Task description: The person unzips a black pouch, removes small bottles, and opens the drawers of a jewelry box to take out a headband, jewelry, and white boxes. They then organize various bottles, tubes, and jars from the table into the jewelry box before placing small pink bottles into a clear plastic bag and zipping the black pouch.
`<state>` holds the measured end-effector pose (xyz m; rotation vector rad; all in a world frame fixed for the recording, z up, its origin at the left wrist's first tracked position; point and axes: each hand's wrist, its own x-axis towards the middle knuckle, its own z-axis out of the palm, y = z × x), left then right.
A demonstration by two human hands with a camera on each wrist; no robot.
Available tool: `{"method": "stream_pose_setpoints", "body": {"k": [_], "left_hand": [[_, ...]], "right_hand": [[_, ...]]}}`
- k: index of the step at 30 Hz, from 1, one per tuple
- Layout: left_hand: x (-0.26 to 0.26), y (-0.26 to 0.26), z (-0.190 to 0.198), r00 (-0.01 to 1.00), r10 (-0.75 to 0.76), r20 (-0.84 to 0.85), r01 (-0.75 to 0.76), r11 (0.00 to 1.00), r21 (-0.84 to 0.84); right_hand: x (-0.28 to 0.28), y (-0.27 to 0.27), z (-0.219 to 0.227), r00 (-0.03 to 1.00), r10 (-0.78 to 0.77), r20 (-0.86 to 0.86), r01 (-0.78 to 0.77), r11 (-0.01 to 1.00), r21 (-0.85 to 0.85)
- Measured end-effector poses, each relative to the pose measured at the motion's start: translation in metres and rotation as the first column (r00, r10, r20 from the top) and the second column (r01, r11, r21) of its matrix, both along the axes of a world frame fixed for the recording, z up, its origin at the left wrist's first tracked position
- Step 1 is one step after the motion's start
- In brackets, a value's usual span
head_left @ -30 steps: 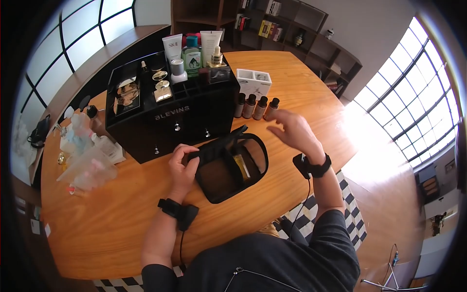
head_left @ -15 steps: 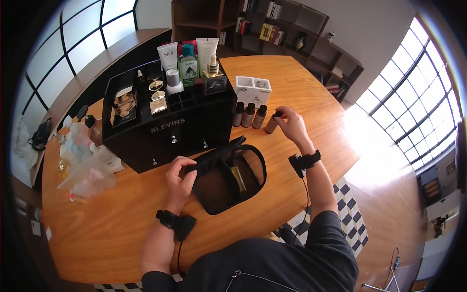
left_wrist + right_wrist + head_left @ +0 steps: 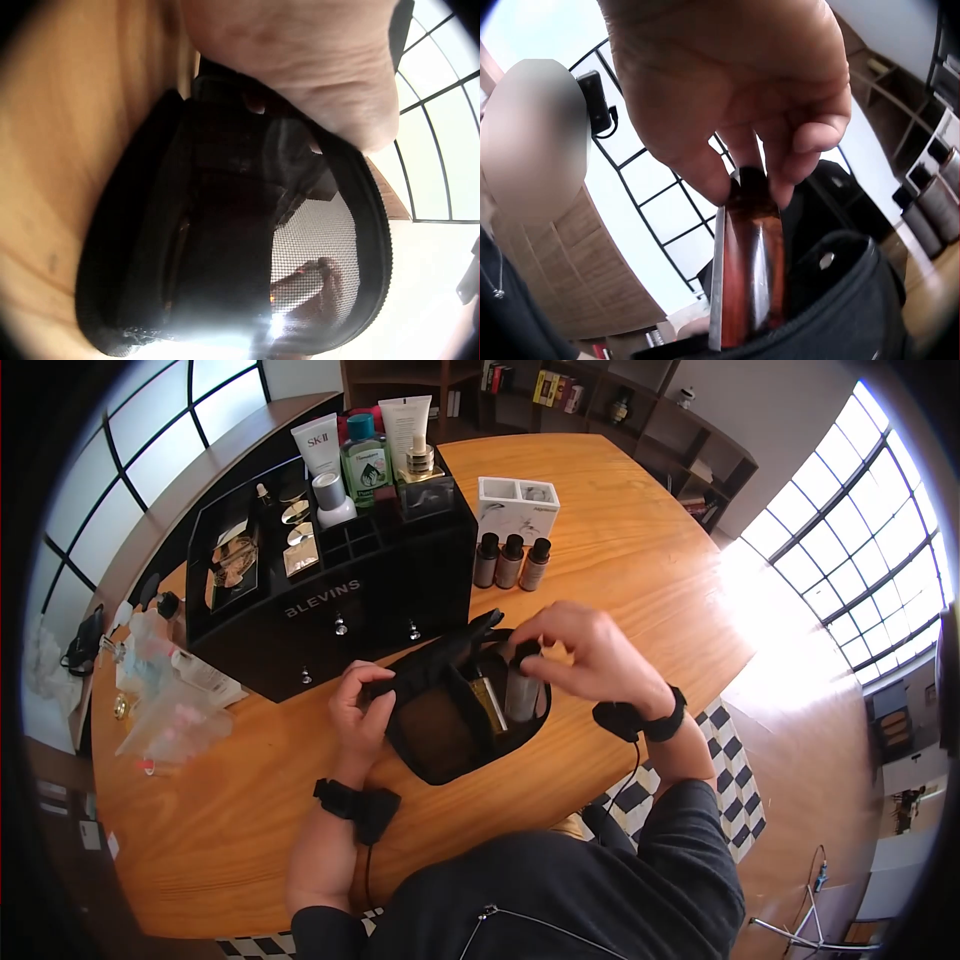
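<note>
A black toiletry bag (image 3: 436,768) with mesh panels lies open on the table, and its near side is seen close up in the left wrist view. My left hand (image 3: 358,710) grips the bag's left edge, with fingertips showing behind its clear panel. Over the right half of the bag, my right hand (image 3: 590,650) pinches a small bottle (image 3: 754,277) by its black cap. The bottle stands nearly upright, its lower part inside the bag and its reddish-brown body showing in the right wrist view. Beside it in the bag is a slim yellow item (image 3: 489,703).
Three dark-capped bottles (image 3: 508,568) stand in a row before a white marbled holder (image 3: 516,520). Behind the bag is a black cosmetics organizer (image 3: 380,590) topped with tubes and bottles. Plastic-bagged items (image 3: 180,725) lie at the left of the wooden table (image 3: 250,840).
The right hand took the rightmost bottle of the row by its cap and carried it down and left into the bag. The left hand stays at the bag's edge.
</note>
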<state>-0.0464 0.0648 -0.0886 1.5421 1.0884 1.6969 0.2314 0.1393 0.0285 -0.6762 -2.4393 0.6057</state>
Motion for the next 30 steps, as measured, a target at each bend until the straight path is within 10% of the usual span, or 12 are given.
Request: {"method": "stream_pose_setpoints", "body": {"k": [6, 21, 30], "left_hand": [[0.001, 0.000, 0.001, 1.000, -0.004, 0.016, 0.004, 1.000, -0.021], [0.002, 0.000, 0.003, 1.000, 0.012, -0.008, -0.012, 1.000, 0.001], [0.000, 0.002, -0.001, 0.999, 0.024, -0.022, -0.024, 1.000, 0.002]], "right_hand": [[-0.017, -0.006, -0.038, 0.969, -0.046, 0.245, -0.015, 0.970, 0.241], [-0.013, -0.008, -0.037, 0.969, -0.030, 0.244, -0.032, 0.968, 0.247], [0.002, 0.055, -0.027, 0.935, -0.323, -0.148, 0.336, 0.939, 0.072]]}}
